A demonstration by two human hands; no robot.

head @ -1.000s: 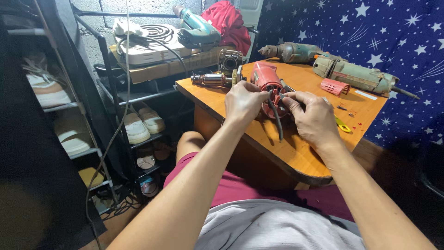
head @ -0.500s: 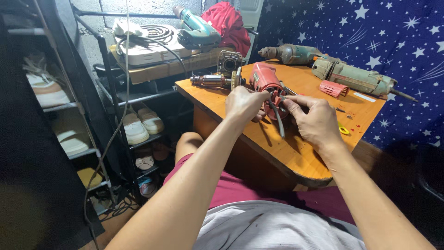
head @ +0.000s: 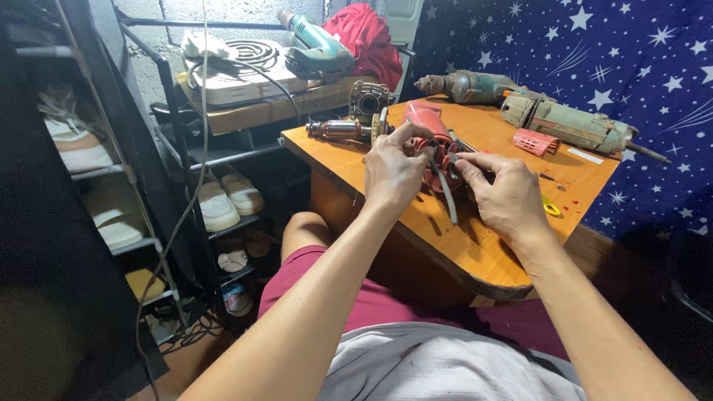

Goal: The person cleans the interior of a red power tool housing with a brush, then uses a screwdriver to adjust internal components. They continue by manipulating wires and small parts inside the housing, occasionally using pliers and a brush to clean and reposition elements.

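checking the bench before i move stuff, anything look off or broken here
The red power tool under both hands lies opened, wires exposed. A bare motor armature lies loose beside it, and small red bits scatter the wooden table.

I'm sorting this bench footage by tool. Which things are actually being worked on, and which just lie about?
In hand:
left hand
right hand
red power tool body
grey cable

Lying about:
green drill
grey-green grinder
motor armature
red vent cover
hotplate

Angle grinder [head: 568,124] (grey-green), hotplate [head: 241,70].
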